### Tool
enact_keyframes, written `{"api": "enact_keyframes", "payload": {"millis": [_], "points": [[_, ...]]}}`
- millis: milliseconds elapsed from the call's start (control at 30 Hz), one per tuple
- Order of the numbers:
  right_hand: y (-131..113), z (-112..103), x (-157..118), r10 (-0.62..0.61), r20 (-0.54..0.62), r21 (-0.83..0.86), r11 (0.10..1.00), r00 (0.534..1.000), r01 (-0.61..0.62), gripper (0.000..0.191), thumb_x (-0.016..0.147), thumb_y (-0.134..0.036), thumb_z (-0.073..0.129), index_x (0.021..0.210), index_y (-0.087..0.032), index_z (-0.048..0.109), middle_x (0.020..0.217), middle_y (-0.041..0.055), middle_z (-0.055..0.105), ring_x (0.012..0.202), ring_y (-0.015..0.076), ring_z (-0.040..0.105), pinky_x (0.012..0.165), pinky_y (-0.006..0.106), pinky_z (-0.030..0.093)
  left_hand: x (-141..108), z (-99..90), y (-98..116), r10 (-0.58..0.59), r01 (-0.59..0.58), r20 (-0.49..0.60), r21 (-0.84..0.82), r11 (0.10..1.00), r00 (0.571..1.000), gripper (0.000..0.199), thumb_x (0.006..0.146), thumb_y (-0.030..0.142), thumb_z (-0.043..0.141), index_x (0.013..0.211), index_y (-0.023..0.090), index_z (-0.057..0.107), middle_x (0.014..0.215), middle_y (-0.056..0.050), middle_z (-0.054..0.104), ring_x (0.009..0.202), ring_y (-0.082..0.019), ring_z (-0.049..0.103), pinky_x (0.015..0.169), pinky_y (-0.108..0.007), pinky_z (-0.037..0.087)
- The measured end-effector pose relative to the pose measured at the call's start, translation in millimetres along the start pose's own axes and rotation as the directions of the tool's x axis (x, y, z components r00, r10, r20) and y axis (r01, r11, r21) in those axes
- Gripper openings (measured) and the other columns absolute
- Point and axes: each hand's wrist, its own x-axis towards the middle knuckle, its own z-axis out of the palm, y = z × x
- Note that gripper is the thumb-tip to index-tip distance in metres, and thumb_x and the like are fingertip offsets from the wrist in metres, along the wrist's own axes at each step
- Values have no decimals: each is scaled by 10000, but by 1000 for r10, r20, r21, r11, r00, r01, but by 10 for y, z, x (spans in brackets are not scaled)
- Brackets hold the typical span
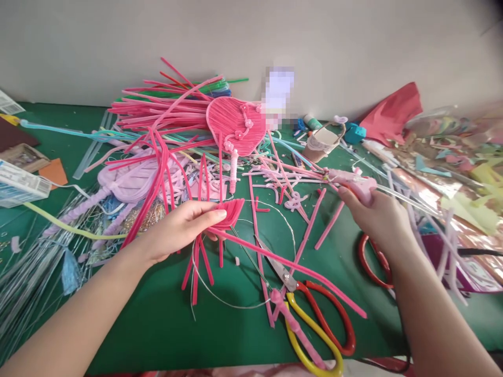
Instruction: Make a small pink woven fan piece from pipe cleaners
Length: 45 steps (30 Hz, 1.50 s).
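My left hand (183, 226) pinches a small panel of pink-red pipe cleaners (232, 212) laid side by side, with long loose ends trailing to the lower right. In my right hand (383, 220) is a pink hot glue gun (356, 184), its nozzle pointing left and apart from the panel. Below the panel lie scissors (293, 285) with one red and one yellow handle, blades partly apart. A pink-wrapped stick (296, 330) rests across their handles. Behind, a finished-looking pink pipe-cleaner fan (230, 128) with small flowers lies on a bundle of pipe cleaners (157, 112).
Lilac pipe-cleaner work (131, 178) and thin wires (35, 283) cover the left of the green table (157, 335). A small paper bucket (320, 144) stands behind the glue gun. Red paper (393, 112) and mixed scraps (463, 167) lie on the right. A grey wall (353, 52) closes the back.
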Motion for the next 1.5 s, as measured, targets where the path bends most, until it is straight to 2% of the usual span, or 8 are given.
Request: {"api": "enact_keyframes", "payload": {"millis": [167,267,333,400,467,567,1067,1500], "points": [[-208,-46,-107,-200,-120,-51,980,972,195,343,815,-453,659,594,-257,485,680,123,574,945,416,612,818,538,437,-66,-22,-42,101,-70,-136,215,974,985,437,820,634,637,1035,276,765,1130,-18,772,1128,-294,683,957,-332,557],[-559,-151,-441,-374,-211,137,903,903,406,194,880,-420,594,837,-253,683,930,80,702,876,268,652,839,445,486,-94,-13,-35,206,-166,-95,324,931,974,417,880,626,549,852,255,737,895,-14,751,904,-265,715,776,-310,596],[-822,-188,-588,-497,-37,422,779,867,464,198,821,-422,679,919,-253,705,965,48,723,842,224,658,791,386,514,-112,1,-1,248,-213,-57,351,912,967,439,915,608,499,754,242,681,741,-2,684,739,-229,683,648,-292,579],[-1041,-180,-619,-619,213,603,692,756,397,278,786,-450,725,967,-239,705,969,31,724,847,197,659,749,335,520,-131,16,45,257,-236,-10,359,903,966,449,950,577,450,733,237,648,681,7,638,677,-207,651,615,-286,555],[-1181,-144,-565,-707,429,688,659,563,303,263,791,-453,726,914,-221,705,867,9,709,767,161,635,665,289,495,-148,28,83,250,-242,28,366,898,968,442,972,544,422,742,232,635,664,10,619,669,-198,637,620,-285,540],[-1257,-96,-468,-727,561,709,669,395,225,240,790,-438,725,791,-200,689,692,-27,634,621,111,544,544,249,406,-160,36,111,241,-240,44,367,899,970,426,979,519,425,732,227,613,644,16,591,638,-185,608,596,-276,510],[-1263,-105,-536,-679,604,672,716,417,191,132,745,-335,718,755,-206,692,655,-11,649,572,123,548,486,249,395,-155,10,99,150,-181,212,139,974,966,272,920,463,561,837,224,661,591,58,468,503,-103,400,451,-200,333],[-1229,-79,-526,-723,571,721,668,389,182,112,754,-287,669,703,-209,606,707,-20,646,622,119,561,544,255,442,-155,11,56,106,-128,238,80,989,965,222,898,457,625,936,248,690,677,46,530,567,-107,446,479,-188,345]]}}
